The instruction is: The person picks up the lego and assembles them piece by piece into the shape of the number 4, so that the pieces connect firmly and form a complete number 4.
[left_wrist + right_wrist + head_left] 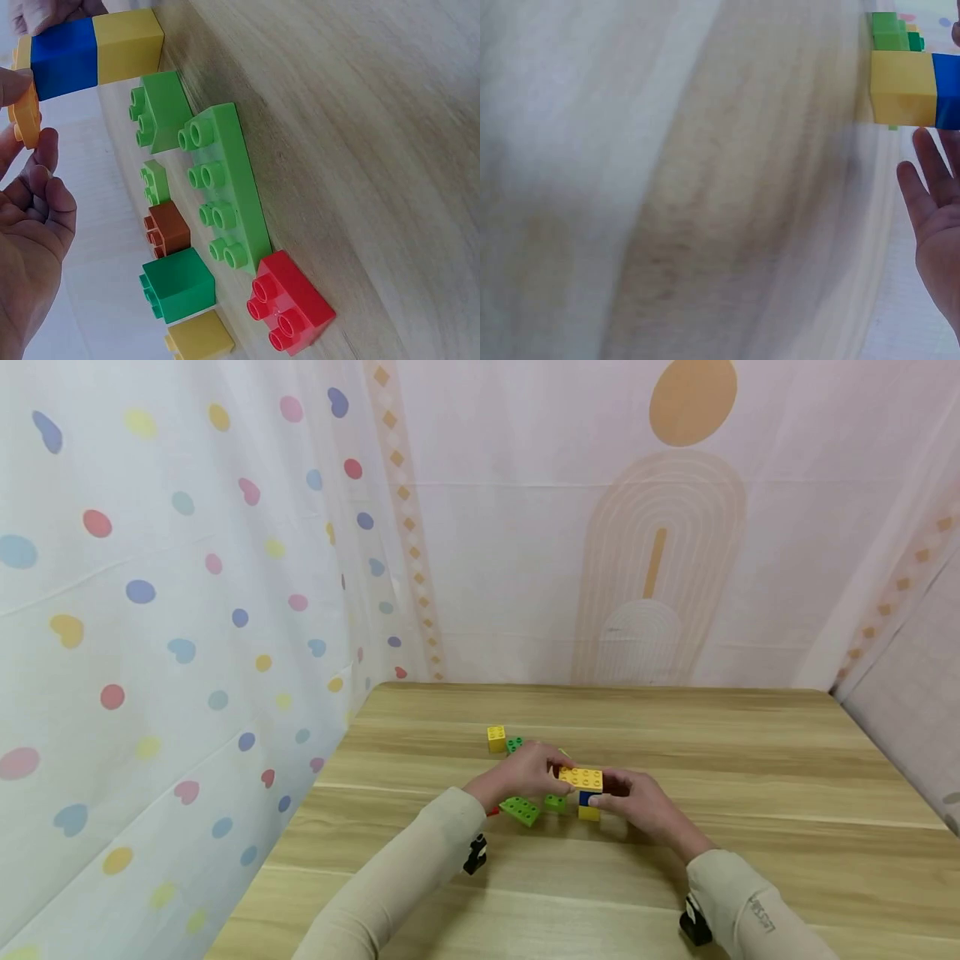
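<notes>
A small stack stands on the table: a yellow brick [129, 46] at the bottom, a blue brick [64, 60] on it, and a longer orange-yellow brick [582, 777] on top, overhanging to the left. My left hand [528, 770] pinches the overhanging end of the orange-yellow brick between thumb and fingers. From the other side my right hand [641, 802] holds the stack at the blue brick, its thumb on the near face. The right wrist view shows some right fingers [931, 169] extended beside the stack; the thumb is out of that frame.
Left of the stack lie a long light-green brick [229, 187], a shorter light-green brick [169, 112], a red brick [292, 304], a brown brick [171, 227], a dark-green brick [184, 285] and another yellow brick [497, 739]. A patterned curtain [510, 568] hangs behind the wooden table [750, 760].
</notes>
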The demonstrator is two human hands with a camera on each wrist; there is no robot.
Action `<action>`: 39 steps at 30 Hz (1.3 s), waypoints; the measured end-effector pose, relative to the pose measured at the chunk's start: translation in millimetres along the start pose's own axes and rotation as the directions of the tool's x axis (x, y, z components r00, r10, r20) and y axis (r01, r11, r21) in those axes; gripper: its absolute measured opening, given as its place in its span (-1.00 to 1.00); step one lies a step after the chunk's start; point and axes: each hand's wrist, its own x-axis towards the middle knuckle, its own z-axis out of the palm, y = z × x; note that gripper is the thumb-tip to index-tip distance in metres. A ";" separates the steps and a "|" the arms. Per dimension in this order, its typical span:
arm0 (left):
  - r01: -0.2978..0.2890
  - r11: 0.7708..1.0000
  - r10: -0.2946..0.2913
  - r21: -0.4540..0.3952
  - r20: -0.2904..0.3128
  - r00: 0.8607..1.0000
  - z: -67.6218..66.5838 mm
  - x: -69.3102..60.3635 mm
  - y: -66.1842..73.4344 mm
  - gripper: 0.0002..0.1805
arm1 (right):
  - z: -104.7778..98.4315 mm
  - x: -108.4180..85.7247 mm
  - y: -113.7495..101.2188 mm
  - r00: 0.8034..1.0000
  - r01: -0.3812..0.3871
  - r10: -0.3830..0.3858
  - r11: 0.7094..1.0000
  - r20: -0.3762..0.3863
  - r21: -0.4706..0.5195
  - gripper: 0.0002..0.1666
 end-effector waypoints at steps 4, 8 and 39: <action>-0.004 1.000 0.004 -0.007 -0.008 1.000 -0.2 -1.2 0.5 -0.63 | -0.8 0.3 -7.6 1.000 0.007 -0.007 1.000 -0.030 -0.002 -0.42; -0.023 1.000 0.023 -0.010 -0.017 1.000 0.3 -2.3 -1.3 -0.63 | -0.9 0.8 -11.2 1.000 0.006 -0.006 1.000 -0.030 0.004 -0.46; 0.128 0.988 -0.130 -0.091 -0.013 0.991 -8.8 -55.3 -72.2 -0.53 | 1.4 -1.8 -5.4 0.998 -0.026 0.026 1.000 -0.052 0.005 -0.38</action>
